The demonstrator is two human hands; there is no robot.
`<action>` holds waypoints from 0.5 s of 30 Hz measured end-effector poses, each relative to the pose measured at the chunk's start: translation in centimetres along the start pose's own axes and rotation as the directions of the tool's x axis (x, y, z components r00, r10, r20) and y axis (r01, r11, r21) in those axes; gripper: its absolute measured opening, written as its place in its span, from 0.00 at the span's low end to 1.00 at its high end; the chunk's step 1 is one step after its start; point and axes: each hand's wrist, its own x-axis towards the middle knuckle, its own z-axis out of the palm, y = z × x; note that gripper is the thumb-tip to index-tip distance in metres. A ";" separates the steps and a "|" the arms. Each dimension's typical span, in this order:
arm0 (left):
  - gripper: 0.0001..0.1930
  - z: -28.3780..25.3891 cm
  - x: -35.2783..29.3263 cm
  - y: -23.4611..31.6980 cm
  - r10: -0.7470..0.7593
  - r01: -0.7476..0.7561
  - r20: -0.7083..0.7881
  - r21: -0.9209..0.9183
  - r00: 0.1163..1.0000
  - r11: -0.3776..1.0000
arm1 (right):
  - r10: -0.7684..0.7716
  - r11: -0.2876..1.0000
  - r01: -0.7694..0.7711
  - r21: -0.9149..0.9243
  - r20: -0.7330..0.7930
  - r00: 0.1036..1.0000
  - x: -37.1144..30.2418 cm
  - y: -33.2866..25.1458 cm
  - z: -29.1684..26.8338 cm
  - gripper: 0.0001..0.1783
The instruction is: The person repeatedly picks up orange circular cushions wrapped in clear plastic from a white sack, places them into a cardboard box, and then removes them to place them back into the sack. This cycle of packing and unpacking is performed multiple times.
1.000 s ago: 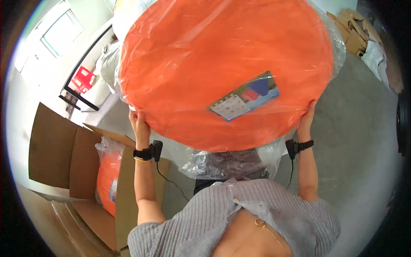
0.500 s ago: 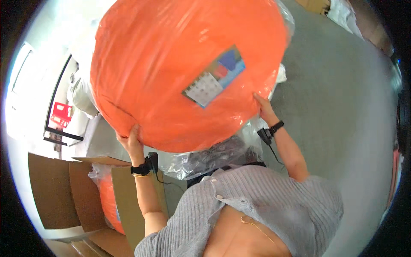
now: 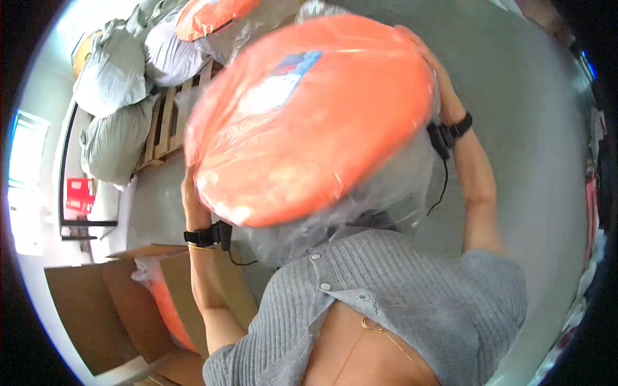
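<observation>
In front of me I hold up a large, flat, round orange item [image 3: 315,128] in a clear plastic bag. A printed blue and white card [image 3: 281,83] shows on its upper left part. My left hand [image 3: 193,192] grips its lower left rim, fingers partly hidden behind it. My right hand [image 3: 426,53] clasps its upper right rim. Loose clear plastic [image 3: 393,183] hangs below the item toward my body. What the item is inside the wrapping I cannot tell.
An open cardboard box [image 3: 84,315] at lower left holds another plastic-wrapped orange item [image 3: 170,309]. Farther back, stuffed sacks [image 3: 112,71] lie by a wooden pallet [image 3: 168,122], with one more orange item [image 3: 215,16]. A red stool [image 3: 80,195] stands at far left.
The orange item has been tilted and turned, so its card sits higher and farther left. My right hand has moved up along the rim. Sacks and pallet now show behind.
</observation>
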 end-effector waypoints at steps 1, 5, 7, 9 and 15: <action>0.21 0.7 0.1 -0.2 -0.071 0.075 0.044 -0.120 0.997 0.990 | 0.028 0.999 -0.025 -0.042 0.055 0.998 1.9 0.4 -1.1 0.22; 0.19 -3.9 5.0 -3.6 -0.297 0.316 0.161 -0.111 0.941 0.942 | 0.323 0.932 -0.343 0.118 0.163 0.932 5.9 3.6 -0.7 0.17; 0.17 -5.5 9.5 -6.9 -0.378 0.403 0.243 -0.060 0.893 0.913 | 0.375 0.925 -0.377 0.036 0.054 0.925 6.8 6.2 -2.3 0.18; 0.16 -6.9 10.3 -6.3 -0.394 0.402 0.241 0.016 0.887 0.915 | 0.346 0.938 -0.346 -0.024 0.018 0.938 8.6 7.4 -1.5 0.19; 0.11 -7.4 10.1 -7.6 -0.245 0.138 0.214 0.416 0.946 0.899 | 0.348 0.937 -0.350 0.009 0.091 0.933 8.6 7.1 -0.8 0.21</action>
